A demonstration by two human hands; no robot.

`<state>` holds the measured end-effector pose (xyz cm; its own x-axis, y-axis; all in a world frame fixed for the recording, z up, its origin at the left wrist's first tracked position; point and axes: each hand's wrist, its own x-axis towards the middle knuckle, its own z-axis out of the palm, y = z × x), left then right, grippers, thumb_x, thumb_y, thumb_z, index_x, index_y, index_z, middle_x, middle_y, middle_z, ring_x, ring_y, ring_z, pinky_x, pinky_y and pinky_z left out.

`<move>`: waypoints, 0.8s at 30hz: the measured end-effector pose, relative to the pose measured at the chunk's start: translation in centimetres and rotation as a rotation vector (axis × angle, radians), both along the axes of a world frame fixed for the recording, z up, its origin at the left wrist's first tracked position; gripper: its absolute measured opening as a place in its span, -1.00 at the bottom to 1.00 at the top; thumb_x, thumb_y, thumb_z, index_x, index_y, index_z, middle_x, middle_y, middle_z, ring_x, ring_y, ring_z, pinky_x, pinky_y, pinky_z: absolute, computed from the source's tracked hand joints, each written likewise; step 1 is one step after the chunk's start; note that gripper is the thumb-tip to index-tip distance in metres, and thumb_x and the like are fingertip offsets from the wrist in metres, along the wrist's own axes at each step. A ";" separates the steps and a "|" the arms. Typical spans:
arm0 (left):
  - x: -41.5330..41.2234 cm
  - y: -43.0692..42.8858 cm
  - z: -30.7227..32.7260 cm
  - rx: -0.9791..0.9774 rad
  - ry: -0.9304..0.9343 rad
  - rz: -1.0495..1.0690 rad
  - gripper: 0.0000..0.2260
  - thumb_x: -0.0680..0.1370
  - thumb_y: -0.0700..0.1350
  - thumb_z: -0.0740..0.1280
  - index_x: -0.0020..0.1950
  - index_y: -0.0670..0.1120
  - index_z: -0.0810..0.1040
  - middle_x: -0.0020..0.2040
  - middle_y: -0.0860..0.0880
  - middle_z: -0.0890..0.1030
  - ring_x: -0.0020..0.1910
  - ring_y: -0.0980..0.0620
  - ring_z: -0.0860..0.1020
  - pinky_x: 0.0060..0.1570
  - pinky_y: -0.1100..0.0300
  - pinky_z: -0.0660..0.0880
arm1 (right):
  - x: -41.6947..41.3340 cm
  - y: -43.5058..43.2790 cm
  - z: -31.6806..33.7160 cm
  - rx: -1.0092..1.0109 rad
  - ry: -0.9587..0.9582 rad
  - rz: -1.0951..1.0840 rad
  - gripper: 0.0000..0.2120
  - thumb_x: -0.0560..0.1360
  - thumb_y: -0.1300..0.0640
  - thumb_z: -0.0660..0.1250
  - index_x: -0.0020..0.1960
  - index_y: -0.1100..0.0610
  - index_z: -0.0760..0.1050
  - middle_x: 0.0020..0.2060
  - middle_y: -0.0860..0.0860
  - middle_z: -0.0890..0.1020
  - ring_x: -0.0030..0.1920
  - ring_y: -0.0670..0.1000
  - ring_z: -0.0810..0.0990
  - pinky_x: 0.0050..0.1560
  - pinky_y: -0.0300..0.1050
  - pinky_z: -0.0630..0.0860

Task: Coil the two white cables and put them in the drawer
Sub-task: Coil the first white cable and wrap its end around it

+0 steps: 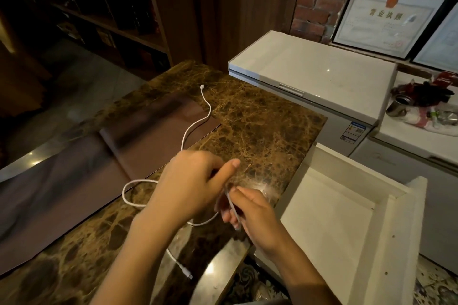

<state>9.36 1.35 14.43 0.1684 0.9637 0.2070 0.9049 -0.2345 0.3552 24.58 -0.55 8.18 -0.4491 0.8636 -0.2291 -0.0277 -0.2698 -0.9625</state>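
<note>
A white cable [195,124] runs across the brown marble counter [260,119], its far plug near the counter's back and a loop lying left of my hands. My left hand [190,183] is closed around this cable above the counter. My right hand [250,210] pinches a blurred strand of white cable just right of the left hand. Another white plug end [184,270] hangs below my left forearm by the counter's front edge. I cannot tell whether it belongs to the same cable. The white drawer [347,218] stands open at the right, nothing visible inside.
A brown mat [74,176] covers the counter's left part. A white chest freezer [314,74] stands behind the drawer. Framed certificates [386,22] lean on the brick wall. Clutter with a metal can [399,104] lies at the far right. Dark shelves [99,7] fill the back left.
</note>
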 end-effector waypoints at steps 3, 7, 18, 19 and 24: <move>-0.8 2.0 -0.5 0.021 -0.079 -0.047 -0.43 0.58 0.32 0.11 -0.35 -0.05 0.62 -0.46 -0.03 0.52 -0.48 0.05 0.45 -0.40 0.19 0.39 | -0.7 -0.5 0.3 -0.013 0.041 -0.010 -0.55 0.59 -0.17 0.13 -0.23 0.07 0.62 -0.42 -0.02 0.51 -0.36 -0.05 0.39 -0.30 -0.16 0.32; -0.6 3.3 -1.8 0.015 -0.330 -0.065 -0.44 0.60 0.21 0.25 -0.46 -0.15 0.44 -0.52 -0.06 0.43 -0.51 0.07 0.35 -0.41 0.18 0.32 | -0.8 -0.5 1.3 -0.014 0.109 -0.016 -0.61 0.60 -0.13 0.14 -0.22 0.08 0.54 -0.42 -0.01 0.39 -0.37 -0.04 0.31 -0.30 -0.09 0.25; 3.2 -0.3 -6.0 -0.114 -1.143 0.020 -0.50 0.70 0.02 0.15 -0.42 -0.10 0.45 -0.53 0.06 0.45 -0.53 0.11 0.41 -0.48 0.31 0.34 | 0.2 0.1 4.1 -0.128 0.418 0.027 -0.72 0.62 0.00 0.18 -0.18 0.13 0.46 -0.41 -0.02 0.31 -0.38 -0.06 0.30 -0.33 -0.17 0.31; 3.3 -0.7 -6.4 -0.128 -1.166 0.032 -0.52 0.71 -0.05 0.13 -0.40 -0.08 0.50 -0.51 0.07 0.49 -0.52 0.13 0.45 -0.47 0.33 0.37 | 0.3 0.3 4.2 -0.137 0.442 0.034 -0.73 0.62 0.01 0.19 -0.17 0.14 0.46 -0.40 -0.01 0.31 -0.37 -0.06 0.31 -0.32 -0.17 0.31; 3.8 -2.6 -7.5 -0.127 -1.212 0.066 -0.54 0.67 -0.35 0.18 -0.30 0.07 0.56 -0.39 0.11 0.56 -0.36 0.19 0.51 -0.33 0.31 0.43 | 0.0 1.1 4.6 -0.223 0.584 0.041 -0.76 0.64 0.08 0.19 -0.08 0.20 0.51 -0.38 0.02 0.32 -0.37 -0.06 0.32 -0.32 -0.14 0.30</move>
<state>13.15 -1.20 6.95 -0.1178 0.9880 0.0997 -0.0197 -0.1027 0.9945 24.57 0.58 12.76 -0.5862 0.8029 -0.1082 -0.5180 -0.4741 -0.7120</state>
